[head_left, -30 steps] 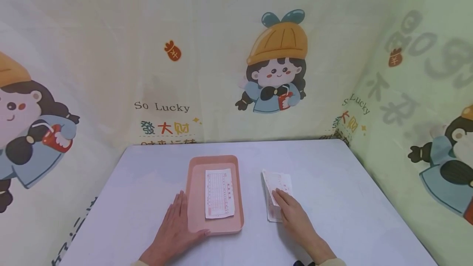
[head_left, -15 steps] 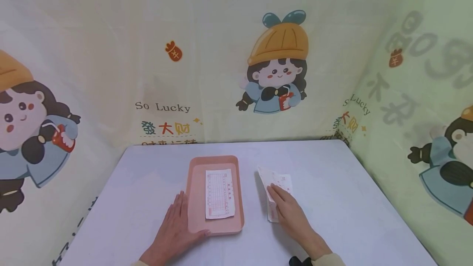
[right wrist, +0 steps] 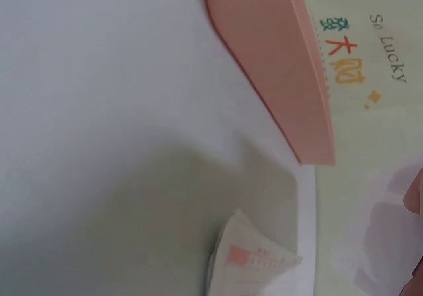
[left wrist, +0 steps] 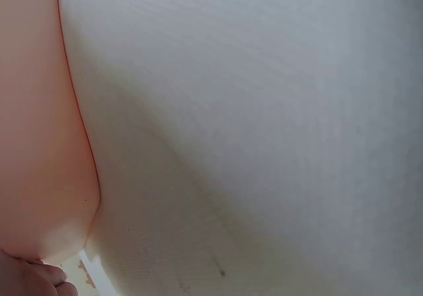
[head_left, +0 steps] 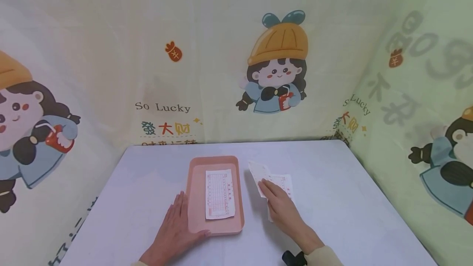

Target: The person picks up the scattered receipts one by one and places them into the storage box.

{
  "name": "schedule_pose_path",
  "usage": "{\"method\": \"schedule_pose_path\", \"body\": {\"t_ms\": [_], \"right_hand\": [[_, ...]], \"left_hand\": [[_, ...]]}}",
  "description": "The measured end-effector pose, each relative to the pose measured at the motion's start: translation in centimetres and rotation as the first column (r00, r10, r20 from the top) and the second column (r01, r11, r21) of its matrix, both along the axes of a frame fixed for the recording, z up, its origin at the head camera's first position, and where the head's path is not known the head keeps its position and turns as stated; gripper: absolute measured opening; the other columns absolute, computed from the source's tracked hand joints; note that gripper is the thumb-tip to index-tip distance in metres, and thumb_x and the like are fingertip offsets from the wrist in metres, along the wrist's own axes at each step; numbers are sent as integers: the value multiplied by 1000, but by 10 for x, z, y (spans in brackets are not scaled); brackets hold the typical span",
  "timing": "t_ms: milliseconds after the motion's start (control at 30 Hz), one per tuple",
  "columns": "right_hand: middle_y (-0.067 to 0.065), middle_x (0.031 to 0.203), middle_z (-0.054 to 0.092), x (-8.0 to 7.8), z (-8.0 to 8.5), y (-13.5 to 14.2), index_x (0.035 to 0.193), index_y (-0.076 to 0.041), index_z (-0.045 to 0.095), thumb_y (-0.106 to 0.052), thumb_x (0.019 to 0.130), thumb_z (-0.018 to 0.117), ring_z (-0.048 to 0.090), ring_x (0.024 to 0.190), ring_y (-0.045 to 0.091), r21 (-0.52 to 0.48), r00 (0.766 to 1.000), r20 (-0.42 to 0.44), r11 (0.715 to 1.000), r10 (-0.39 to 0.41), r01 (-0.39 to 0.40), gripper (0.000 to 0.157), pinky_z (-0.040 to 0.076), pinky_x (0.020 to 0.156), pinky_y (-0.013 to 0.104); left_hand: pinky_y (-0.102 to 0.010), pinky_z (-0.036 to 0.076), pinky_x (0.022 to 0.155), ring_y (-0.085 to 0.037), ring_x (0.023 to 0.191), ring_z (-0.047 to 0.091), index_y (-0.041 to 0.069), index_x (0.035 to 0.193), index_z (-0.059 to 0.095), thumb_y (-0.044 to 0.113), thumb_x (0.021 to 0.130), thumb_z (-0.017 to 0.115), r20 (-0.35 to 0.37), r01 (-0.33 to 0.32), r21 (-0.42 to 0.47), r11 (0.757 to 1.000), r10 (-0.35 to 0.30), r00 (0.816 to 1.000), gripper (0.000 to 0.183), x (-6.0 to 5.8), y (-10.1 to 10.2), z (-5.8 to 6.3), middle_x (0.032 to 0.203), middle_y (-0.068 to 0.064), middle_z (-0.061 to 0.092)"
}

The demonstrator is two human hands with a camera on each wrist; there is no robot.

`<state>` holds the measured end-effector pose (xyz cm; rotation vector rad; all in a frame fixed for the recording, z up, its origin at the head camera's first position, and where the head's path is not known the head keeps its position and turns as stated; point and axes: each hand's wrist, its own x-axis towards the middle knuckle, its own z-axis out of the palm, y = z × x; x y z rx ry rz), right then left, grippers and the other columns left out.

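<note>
In the head view a pink tray lies left of the table's middle, with one printed paper slip inside. My left hand rests against its left side, fingers straight, thumb at the near edge. To the tray's right, my right hand pinches another paper slip by its lower part, raised and tilted towards the tray. Partly hidden under that hand is a stack of similar slips. The right wrist view shows the stack's corner apart from the held slip.
A white table carries everything. Cloth walls printed with cartoon figures and lettering stand behind it and at both sides. A black strap piece sits at my right wrist.
My right hand has lifted the top slip off the stack and moved left with it, towards the tray. My left hand and the tray have stayed put.
</note>
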<state>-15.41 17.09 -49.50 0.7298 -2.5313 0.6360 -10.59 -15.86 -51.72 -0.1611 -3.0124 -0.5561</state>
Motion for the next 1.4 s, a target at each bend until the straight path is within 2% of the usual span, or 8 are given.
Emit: {"method": "schedule_pose_path", "body": {"t_ms": [333, 567, 867, 1000, 1133, 1400], "right_hand": [[11, 147, 52, -5, 14, -16, 145, -9, 51, 2, 93, 60, 52, 133, 30, 21, 996, 93, 1000, 15, -17, 54, 46, 108, 44], [13, 146, 53, -7, 16, -31, 143, -6, 53, 7, 89, 60, 53, 132, 31, 5, 994, 56, 996, 91, -91, 56, 46, 108, 44], [12, 145, 55, -6, 20, -51, 143, -7, 53, 2, 91, 60, 53, 133, 28, 63, 990, 21, 988, 137, -138, 52, 45, 110, 42], [11, 145, 54, -6, 23, -60, 144, -8, 51, 1, 92, 61, 53, 133, 29, 75, 987, 43, 984, 157, -159, 53, 44, 111, 42], [13, 143, 55, -7, 22, -68, 143, -6, 52, 3, 90, 64, 55, 130, 30, 100, 981, 13, 976, 192, -192, 56, 46, 109, 42], [13, 138, 58, -8, 21, -82, 140, -5, 55, 6, 85, 63, 59, 125, 28, 108, 979, -26, 974, 203, -199, 57, 49, 106, 38]], "left_hand": [[-58, 30, 117, -41, 148, 27, -8, 153, 20, 82, 70, 64, -44, 6, -7, 1000, -6, 999, 130, 0, 1, -2, 160, -27, 24], [-57, 31, 116, -42, 147, 29, -9, 152, 21, 80, 70, 66, -77, 12, -15, 1000, -13, 997, 130, -1, 0, -5, 159, -29, 25], [-58, 33, 114, -42, 145, 31, -10, 152, 23, 80, 70, 66, -90, 24, -16, 1000, -25, 996, 129, -1, 1, -5, 158, -29, 28], [-59, 36, 112, -43, 143, 34, -10, 150, 25, 78, 69, 68, -130, 33, -14, 999, -35, 991, 128, 0, 1, -4, 156, -29, 32], [-59, 37, 110, -44, 141, 36, -11, 149, 26, 76, 68, 71, -166, 40, -9, 999, -41, 985, 127, 0, 0, -5, 154, -30, 34], [-58, 36, 111, -43, 143, 34, -11, 150, 25, 76, 70, 69, -150, 45, -18, 999, -48, 988, 127, -1, -3, -5, 155, -30, 32]]}}
